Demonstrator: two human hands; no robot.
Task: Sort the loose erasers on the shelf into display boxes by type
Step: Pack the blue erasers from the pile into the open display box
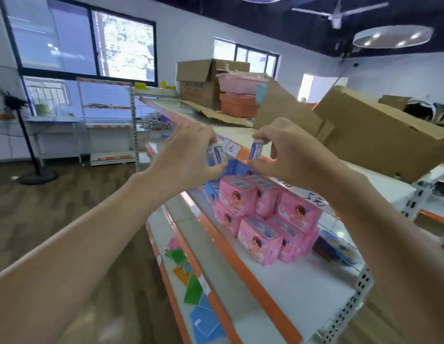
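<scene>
My left hand (pixel 188 155) pinches a small white-and-blue eraser (pixel 219 153) upright between thumb and fingers. My right hand (pixel 283 155) pinches a second eraser (pixel 255 150) of the same look, also upright. Both hands hover close together above the white shelf (pixel 278 276) with the orange front edge. Under them stand stacked pink display boxes (pixel 260 217) printed with a cartoon face, and a blue box (pixel 234 167) sits partly hidden behind the hands.
Brown cardboard boxes (pixel 379 137) lie on the top shelf, with pink and orange baskets (pixel 238 95) behind. Green, orange and blue packets (pixel 191 286) lie on the lower shelf. A standing fan (pixel 20 115) is at the far left on the wooden floor.
</scene>
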